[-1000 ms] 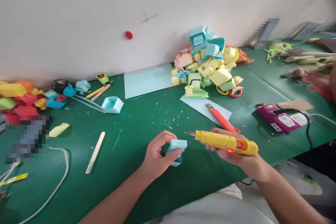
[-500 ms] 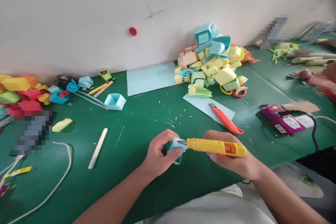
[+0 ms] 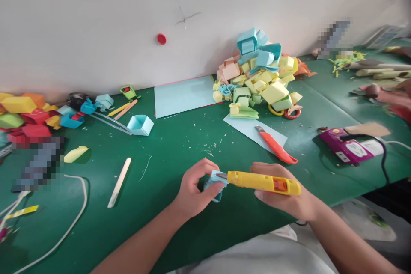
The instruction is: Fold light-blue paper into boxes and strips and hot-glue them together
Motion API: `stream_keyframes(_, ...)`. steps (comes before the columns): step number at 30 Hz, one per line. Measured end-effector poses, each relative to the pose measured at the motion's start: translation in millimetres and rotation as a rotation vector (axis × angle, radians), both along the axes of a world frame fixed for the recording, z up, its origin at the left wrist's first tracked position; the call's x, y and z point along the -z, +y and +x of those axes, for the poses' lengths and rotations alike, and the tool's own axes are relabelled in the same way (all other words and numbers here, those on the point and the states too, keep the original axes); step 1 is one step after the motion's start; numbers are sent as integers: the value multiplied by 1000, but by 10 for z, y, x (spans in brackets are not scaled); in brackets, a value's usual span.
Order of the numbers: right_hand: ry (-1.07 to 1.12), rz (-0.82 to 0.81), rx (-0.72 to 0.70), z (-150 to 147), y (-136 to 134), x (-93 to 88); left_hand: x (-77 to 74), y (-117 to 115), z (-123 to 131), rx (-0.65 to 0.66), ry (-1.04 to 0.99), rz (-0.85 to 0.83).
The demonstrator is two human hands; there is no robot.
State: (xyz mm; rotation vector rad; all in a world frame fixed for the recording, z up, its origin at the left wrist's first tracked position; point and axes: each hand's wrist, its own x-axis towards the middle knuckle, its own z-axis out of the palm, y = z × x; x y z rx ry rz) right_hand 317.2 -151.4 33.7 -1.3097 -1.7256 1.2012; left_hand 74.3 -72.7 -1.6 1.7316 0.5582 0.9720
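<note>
My left hand (image 3: 197,188) is closed around a small light-blue folded paper piece (image 3: 215,193), thumb on its near side. My right hand (image 3: 287,201) grips a yellow glue gun (image 3: 257,180) lying level, its trigger side hidden behind the fingers. The gun's metal nozzle points left and meets the top edge of the blue paper piece. An open light-blue paper box (image 3: 140,125) stands on the green table beyond my left hand. Past my right hand, a red utility knife (image 3: 276,144) rests on a pale blue paper sheet (image 3: 250,130).
A heap of folded paper boxes (image 3: 257,81) leans by the wall, with scissors handles (image 3: 291,112) sticking out. More coloured boxes (image 3: 28,115) lie far left, beside a blurred-out dark device (image 3: 41,162) and white cable (image 3: 84,197). A purple power strip (image 3: 345,145) sits right.
The red glow seen under the glue gun is no longer visible. The gun has tilted slightly and its rear end sits a little lower. My left hand holds almost still.
</note>
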Motion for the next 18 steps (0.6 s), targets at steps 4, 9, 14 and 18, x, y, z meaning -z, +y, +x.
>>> stream_keyframes(4, -12, 2, 8, -4, -8, -4, 1, 0, 0, -3, 9, 4)
stream_keyframes(9, -13, 7, 13, 6, -16, -6, 9, 0, 3, -7, 8, 6)
stream_keyframes(14, -22, -2, 12, 29, -28, -11, 11, -1, 2, -5, 11, 0)
stream_keyframes(18, -27, 2, 6, 34, -35, -24, 11, -3, 2, 10, 9, -11)
